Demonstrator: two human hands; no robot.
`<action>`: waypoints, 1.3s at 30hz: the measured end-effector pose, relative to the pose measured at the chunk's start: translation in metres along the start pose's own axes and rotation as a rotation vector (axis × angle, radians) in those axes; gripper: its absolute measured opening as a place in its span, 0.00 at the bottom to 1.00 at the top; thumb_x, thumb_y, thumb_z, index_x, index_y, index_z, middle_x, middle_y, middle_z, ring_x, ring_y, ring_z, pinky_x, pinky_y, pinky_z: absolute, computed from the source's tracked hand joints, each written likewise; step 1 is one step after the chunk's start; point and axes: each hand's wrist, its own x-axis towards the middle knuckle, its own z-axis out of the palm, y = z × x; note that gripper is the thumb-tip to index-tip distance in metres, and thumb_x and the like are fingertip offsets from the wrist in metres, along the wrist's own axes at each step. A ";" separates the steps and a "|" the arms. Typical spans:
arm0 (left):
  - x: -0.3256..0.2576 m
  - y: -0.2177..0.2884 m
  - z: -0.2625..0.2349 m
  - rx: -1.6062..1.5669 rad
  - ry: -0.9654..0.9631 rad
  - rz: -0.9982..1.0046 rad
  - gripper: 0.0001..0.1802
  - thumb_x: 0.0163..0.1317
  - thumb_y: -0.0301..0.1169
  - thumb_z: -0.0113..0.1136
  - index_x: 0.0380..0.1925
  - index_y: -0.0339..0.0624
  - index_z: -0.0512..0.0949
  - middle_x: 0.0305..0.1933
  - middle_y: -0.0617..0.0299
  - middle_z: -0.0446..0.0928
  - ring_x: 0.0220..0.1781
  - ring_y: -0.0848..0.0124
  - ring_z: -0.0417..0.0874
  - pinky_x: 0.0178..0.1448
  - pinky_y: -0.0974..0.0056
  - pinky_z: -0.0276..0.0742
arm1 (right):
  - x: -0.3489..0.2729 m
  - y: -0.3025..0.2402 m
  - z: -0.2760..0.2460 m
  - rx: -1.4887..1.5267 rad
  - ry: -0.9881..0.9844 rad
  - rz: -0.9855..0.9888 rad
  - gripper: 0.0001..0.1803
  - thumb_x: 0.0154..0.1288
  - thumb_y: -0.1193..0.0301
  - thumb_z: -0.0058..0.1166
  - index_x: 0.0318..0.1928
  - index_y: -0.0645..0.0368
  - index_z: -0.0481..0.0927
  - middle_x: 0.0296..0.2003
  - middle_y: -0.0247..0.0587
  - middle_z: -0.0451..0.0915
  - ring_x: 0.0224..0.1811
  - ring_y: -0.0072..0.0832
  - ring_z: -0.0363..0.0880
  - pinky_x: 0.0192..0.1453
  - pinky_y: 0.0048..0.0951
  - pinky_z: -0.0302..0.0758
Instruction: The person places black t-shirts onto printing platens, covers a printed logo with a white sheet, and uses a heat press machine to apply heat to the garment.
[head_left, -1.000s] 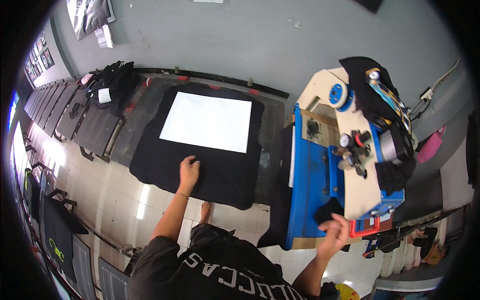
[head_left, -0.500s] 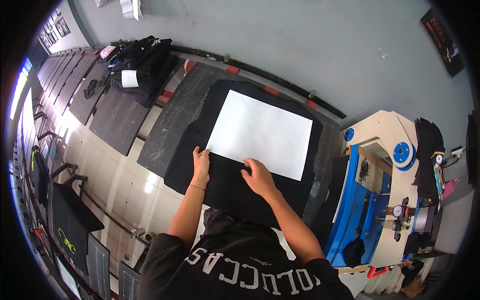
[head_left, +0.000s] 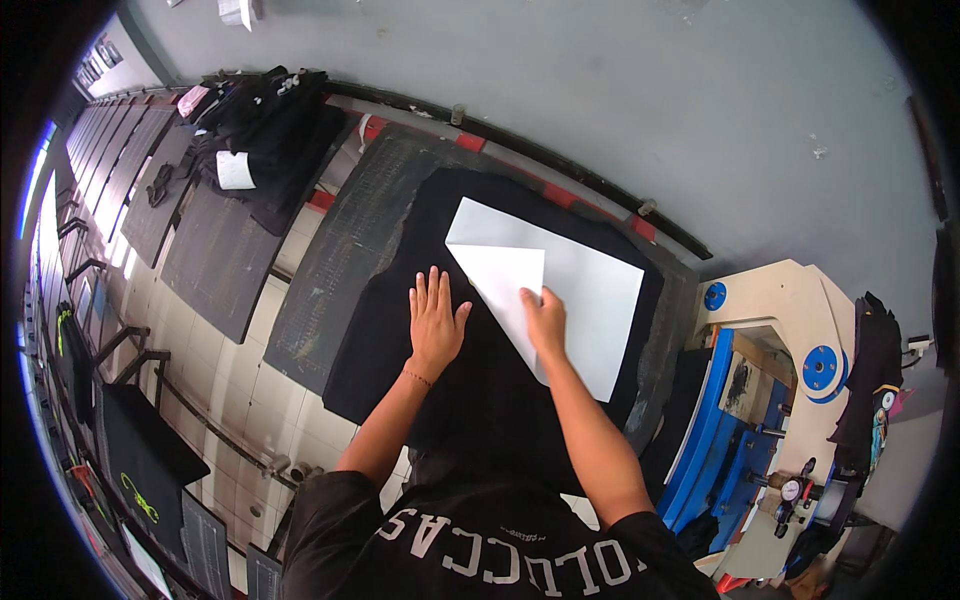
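At the bottom of the view are the person's shoulders in a black shirt with pale lettering across the back, both bare forearms reaching up and away from it. The left hand [head_left: 436, 318] lies flat, palm down, on a black garment [head_left: 400, 340], its fingers [head_left: 432, 290] spread apart and pointing away from the body. Just to its right, the right hand [head_left: 546, 322] pinches the near left corner of a white sheet of paper [head_left: 590, 300], fingers closed on the edge; that corner is lifted and folded over, so a triangular flap [head_left: 508, 285] lies on top of the rest of the sheet. The paper rests on the middle of the garment, and the garment is spread over a dark, worn rectangular platen [head_left: 330, 270] that serves as the surface.

To the right stands a press machine [head_left: 770, 400] with blue and cream parts and a small gauge low on it. To the left, more dark platens [head_left: 215, 260] run in a row above a tiled floor [head_left: 200, 370]. Farther off, at the upper left, a heap of black clothing [head_left: 265, 120] with a white label sits on another platen, and beyond everything is a grey wall [head_left: 600, 90].
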 end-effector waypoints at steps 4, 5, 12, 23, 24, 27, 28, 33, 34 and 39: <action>0.018 -0.003 0.015 0.133 -0.081 -0.016 0.39 0.71 0.49 0.48 0.70 0.28 0.58 0.78 0.43 0.53 0.81 0.46 0.46 0.80 0.44 0.42 | 0.051 0.035 -0.032 0.035 0.090 0.082 0.20 0.68 0.59 0.57 0.39 0.68 0.82 0.34 0.57 0.84 0.38 0.49 0.83 0.44 0.44 0.75; 0.019 -0.001 0.015 0.141 -0.089 -0.017 0.39 0.71 0.49 0.48 0.70 0.28 0.58 0.78 0.43 0.53 0.81 0.46 0.46 0.80 0.44 0.41 | 0.064 0.050 -0.040 0.048 0.132 0.088 0.20 0.68 0.59 0.57 0.39 0.68 0.82 0.34 0.56 0.84 0.38 0.47 0.84 0.44 0.43 0.75; 0.022 0.004 0.014 0.185 -0.128 -0.023 0.39 0.72 0.49 0.47 0.71 0.28 0.57 0.78 0.43 0.53 0.81 0.47 0.46 0.80 0.44 0.40 | 0.132 0.113 -0.139 0.096 0.360 0.195 0.18 0.68 0.63 0.58 0.42 0.71 0.82 0.36 0.51 0.86 0.37 0.34 0.83 0.46 0.37 0.76; 0.031 0.034 0.027 0.092 -0.148 0.143 0.41 0.67 0.49 0.56 0.70 0.29 0.59 0.77 0.42 0.54 0.80 0.43 0.48 0.80 0.42 0.43 | 0.151 0.088 -0.376 0.008 0.859 0.103 0.18 0.69 0.61 0.59 0.42 0.69 0.81 0.38 0.43 0.83 0.39 0.28 0.79 0.47 0.33 0.75; 0.036 0.055 0.028 0.034 -0.227 0.202 0.41 0.64 0.48 0.60 0.69 0.30 0.61 0.76 0.43 0.55 0.79 0.44 0.50 0.79 0.42 0.45 | 0.142 0.066 -0.391 0.084 0.870 0.022 0.18 0.70 0.61 0.59 0.42 0.68 0.81 0.38 0.42 0.83 0.39 0.26 0.78 0.46 0.31 0.75; 0.046 0.100 0.063 -0.059 -0.291 0.488 0.39 0.67 0.53 0.54 0.70 0.38 0.62 0.76 0.45 0.55 0.79 0.45 0.51 0.79 0.42 0.45 | 0.098 -0.018 -0.419 0.215 0.904 -0.175 0.17 0.72 0.62 0.57 0.43 0.67 0.80 0.38 0.39 0.82 0.39 0.21 0.78 0.45 0.26 0.74; 0.055 0.113 0.080 -0.063 -0.273 0.526 0.38 0.68 0.54 0.52 0.70 0.41 0.63 0.76 0.46 0.55 0.79 0.45 0.51 0.79 0.42 0.44 | 0.075 -0.051 -0.418 0.207 0.896 -0.229 0.17 0.72 0.61 0.57 0.45 0.66 0.80 0.39 0.38 0.82 0.40 0.22 0.78 0.46 0.26 0.75; 0.131 0.155 0.145 0.033 -0.337 0.599 0.35 0.72 0.58 0.41 0.74 0.56 0.59 0.79 0.51 0.51 0.80 0.46 0.46 0.80 0.39 0.41 | -0.065 -0.128 -0.399 0.260 0.912 -0.416 0.17 0.74 0.67 0.54 0.53 0.69 0.75 0.47 0.45 0.80 0.48 0.26 0.79 0.56 0.30 0.75; 0.143 0.161 0.155 0.043 -0.316 0.590 0.34 0.72 0.58 0.39 0.74 0.59 0.58 0.79 0.52 0.51 0.81 0.46 0.46 0.80 0.39 0.40 | -0.096 -0.130 -0.394 0.234 0.930 -0.437 0.17 0.74 0.68 0.52 0.55 0.70 0.73 0.50 0.48 0.79 0.52 0.29 0.77 0.59 0.33 0.73; 0.174 0.180 0.174 0.107 -0.332 0.515 0.34 0.73 0.58 0.37 0.75 0.62 0.56 0.80 0.53 0.50 0.80 0.45 0.46 0.80 0.38 0.40 | -0.230 -0.086 -0.373 0.160 1.095 -0.424 0.16 0.74 0.73 0.48 0.55 0.74 0.70 0.52 0.54 0.76 0.56 0.38 0.75 0.64 0.43 0.70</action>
